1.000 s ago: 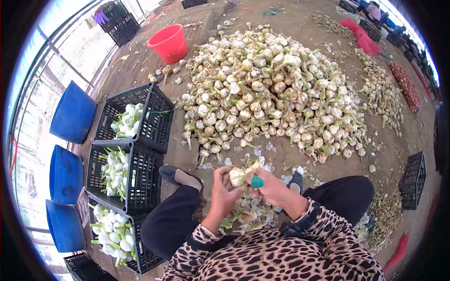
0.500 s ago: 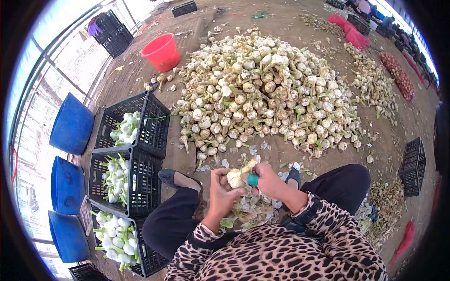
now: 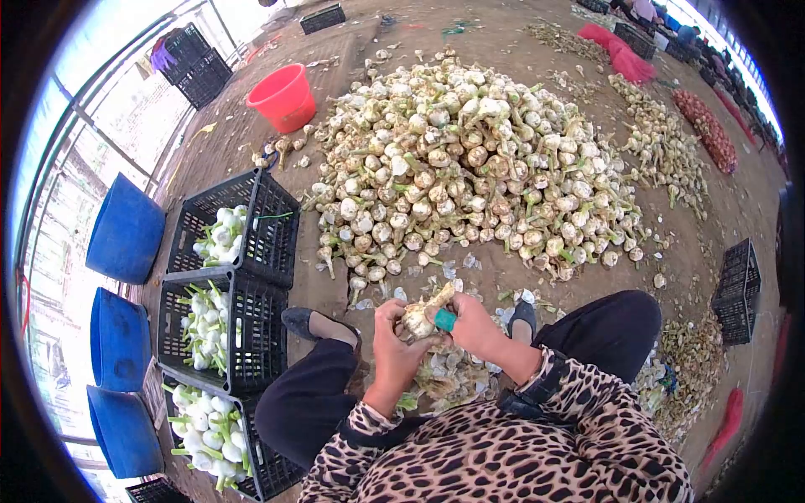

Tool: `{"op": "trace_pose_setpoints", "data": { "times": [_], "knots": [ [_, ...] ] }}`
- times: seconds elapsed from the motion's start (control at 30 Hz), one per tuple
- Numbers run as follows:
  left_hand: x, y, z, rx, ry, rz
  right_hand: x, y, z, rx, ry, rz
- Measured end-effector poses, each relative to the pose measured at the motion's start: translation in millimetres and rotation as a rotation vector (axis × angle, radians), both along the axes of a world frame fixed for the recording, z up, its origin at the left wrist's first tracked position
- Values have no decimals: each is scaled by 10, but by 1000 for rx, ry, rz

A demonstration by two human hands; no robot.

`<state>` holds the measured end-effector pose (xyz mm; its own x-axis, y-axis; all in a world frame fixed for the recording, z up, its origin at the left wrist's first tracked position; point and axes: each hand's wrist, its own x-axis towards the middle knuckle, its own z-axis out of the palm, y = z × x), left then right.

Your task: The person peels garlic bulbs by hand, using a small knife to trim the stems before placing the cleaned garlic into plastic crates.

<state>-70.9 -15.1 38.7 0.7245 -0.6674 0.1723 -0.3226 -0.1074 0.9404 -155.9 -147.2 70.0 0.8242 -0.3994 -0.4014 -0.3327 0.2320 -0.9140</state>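
A garlic bulb [image 3: 414,321] with its stalk tilted up to the right is in front of my body. My left hand [image 3: 394,344] is curled around the bulb from the left and below. My right hand [image 3: 476,325] is closed against the bulb and stalk from the right, with a green wrap [image 3: 445,319] around one digit. Whether a small tool sits inside the right hand is hidden. Loose garlic skins [image 3: 453,375] lie on the ground beneath both hands. Beyond them rises a large heap of untrimmed garlic [image 3: 470,159].
Black crates [image 3: 258,327] stand in a row at my left, holding clean white garlic [image 3: 210,432]. Blue tubs [image 3: 126,230] line the wall behind them. A red bucket [image 3: 283,99] stands beside the heap. Another black crate [image 3: 738,293] is at right, near a filled red net sack [image 3: 706,130].
The bulb has turned a little in my hands, and its stalk leans slightly lower. My right hand has shifted slightly, and the camera view has moved a little.
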Motion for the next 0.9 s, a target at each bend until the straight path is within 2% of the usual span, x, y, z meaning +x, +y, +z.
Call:
{"op": "trace_pose_setpoints", "data": {
  "times": [0.03, 0.13, 0.23, 0.27, 0.3, 0.33, 0.37, 0.4, 0.43, 0.47, 0.5, 0.53, 0.57, 0.63, 0.67, 0.77, 0.87, 0.9],
  "knots": [
    [4, 8, 1, -8, 1, -3, -3, 6, 15, -81, 0, 7],
    [-51, -26, 103, -258, 425, -36, -60, 10, -62, -442, -148, -7],
    [-67, -17, 211, -228, 555, -22, -81, -62, 14, -398, -176, 27],
    [-74, -31, 293, -132, 492, -9, -80, -99, -117, -460, -268, 4],
    [-76, -51, 272, -58, 373, 2, -83, -124, -56, -332, -166, 33],
    [-18, -11, 150, 118, 81, 37, -74, -155, -197, -476, -151, 76],
    [-41, -10, 116, 62, 127, 62, -77, -172, -410, -583, -235, 108],
    [-67, -53, 96, 26, 173, 86, -62, -178, -377, -312, -269, 70],
    [-44, -75, 24, 48, 78, 89, -92, -204, -216, -288, -152, 66],
    [-68, -60, 23, -41, 151, 63, -27, -118, -427, -117, -175, -12],
    [-97, -66, 70, -19, 203, 107, -83, -122, -1, 35, -85, 36],
    [-42, -4, -46, 23, 52, 82, -59, -151, -78, 99, -73, 14],
    [58, 130, -130, 253, -273, 56, 7, -94, -182, 179, -72, 12],
    [12, 100, 80, 289, -655, 41, 10, -26, -111, 130, -61, -62],
    [19, 93, 75, 252, -686, 24, -14, -13, -61, 102, -51, -100],
    [-1, 35, -9, 163, -701, -4, -94, -53, 26, -196, 21, -81],
    [-102, 19, 177, 189, -539, 33, -187, -65, 200, 11, -36, -94],
    [-143, 0, 247, 197, -442, 41, -186, -68, 156, -137, -80, -81]
  ]
}}
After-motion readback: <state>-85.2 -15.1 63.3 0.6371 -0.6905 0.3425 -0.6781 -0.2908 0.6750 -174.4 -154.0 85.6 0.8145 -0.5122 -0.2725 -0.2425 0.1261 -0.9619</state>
